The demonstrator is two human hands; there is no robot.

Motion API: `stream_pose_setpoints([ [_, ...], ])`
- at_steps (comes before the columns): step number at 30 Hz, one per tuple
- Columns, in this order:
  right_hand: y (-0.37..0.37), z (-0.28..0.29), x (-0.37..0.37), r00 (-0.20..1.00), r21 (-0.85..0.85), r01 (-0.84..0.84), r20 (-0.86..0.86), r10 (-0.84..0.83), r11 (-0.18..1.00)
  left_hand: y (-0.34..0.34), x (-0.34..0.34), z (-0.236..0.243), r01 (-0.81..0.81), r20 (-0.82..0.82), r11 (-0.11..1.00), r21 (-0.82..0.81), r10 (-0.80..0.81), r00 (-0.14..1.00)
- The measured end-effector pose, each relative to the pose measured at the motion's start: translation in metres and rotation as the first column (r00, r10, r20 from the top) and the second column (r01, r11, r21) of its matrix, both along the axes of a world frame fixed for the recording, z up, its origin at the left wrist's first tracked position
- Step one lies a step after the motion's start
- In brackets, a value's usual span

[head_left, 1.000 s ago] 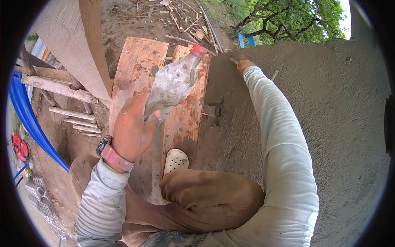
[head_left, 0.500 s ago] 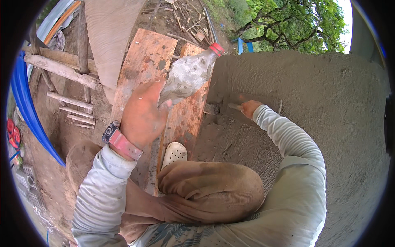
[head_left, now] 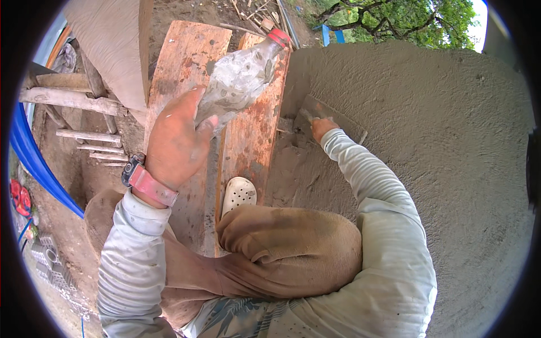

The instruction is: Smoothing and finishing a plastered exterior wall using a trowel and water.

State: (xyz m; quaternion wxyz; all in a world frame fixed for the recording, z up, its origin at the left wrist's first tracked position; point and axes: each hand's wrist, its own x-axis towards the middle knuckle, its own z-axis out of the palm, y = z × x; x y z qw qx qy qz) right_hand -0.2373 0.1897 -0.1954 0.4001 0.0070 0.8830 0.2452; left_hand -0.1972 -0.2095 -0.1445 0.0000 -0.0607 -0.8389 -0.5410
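My left hand (head_left: 179, 138) is wrapped round a crumpled clear plastic bottle (head_left: 239, 79) with a red cap, held tilted above the planks. Greyish smears cover the bottle. My right hand (head_left: 324, 128) grips a plastering trowel (head_left: 341, 121), its flat blade lying against the wet grey mortar wall (head_left: 417, 129). Fingers and sleeve hide part of the trowel's handle. The mortar is rougher and patchy near the wall's left edge, next to the trowel.
Mortar-stained planks (head_left: 189, 56) run beneath me, with a white clog (head_left: 239, 194) on them. A ladder-like wooden frame (head_left: 73, 98) and a blue sheet (head_left: 42, 163) are at left. Grey hollow blocks (head_left: 51, 262) lie on the ground far below. A tree (head_left: 394, 17) stands beyond the wall.
My right hand has moved left and a little up along the wall, and the trowel blade is now more slanted. The left hand still holds the bottle; the whole view has shifted somewhat.
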Motion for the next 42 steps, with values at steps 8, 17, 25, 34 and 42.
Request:
stream_pose_setpoints([
  [8,-0.016,0.018,0.108,0.959,-0.009,0.065,0.277,-0.06,0.998,-0.014,-0.002,-0.001,0.005,-0.141,1.0,0.005,-0.005,0.99],
  [17,-0.018,0.154,0.079,0.975,0.118,-0.058,0.222,0.031,0.991,-0.012,-0.01,0.006,0.114,0.087,0.99,0.085,-0.121,0.989],
  [25,0.004,0.16,-0.083,0.905,0.147,0.051,-0.425,0.016,0.988,-0.012,-0.008,0.007,0.108,0.107,0.993,0.055,-0.114,0.988],
  [34,-0.009,0.069,0.039,0.998,-0.018,0.051,0.044,-0.05,0.999,-0.017,-0.008,-0.011,0.018,0.022,1.0,0.024,-0.018,1.0],
  [42,-0.022,0.206,0.105,0.993,0.063,0.113,-0.023,-0.112,0.992,0.006,-0.024,-0.056,0.049,0.003,0.992,0.113,-0.05,0.999],
])
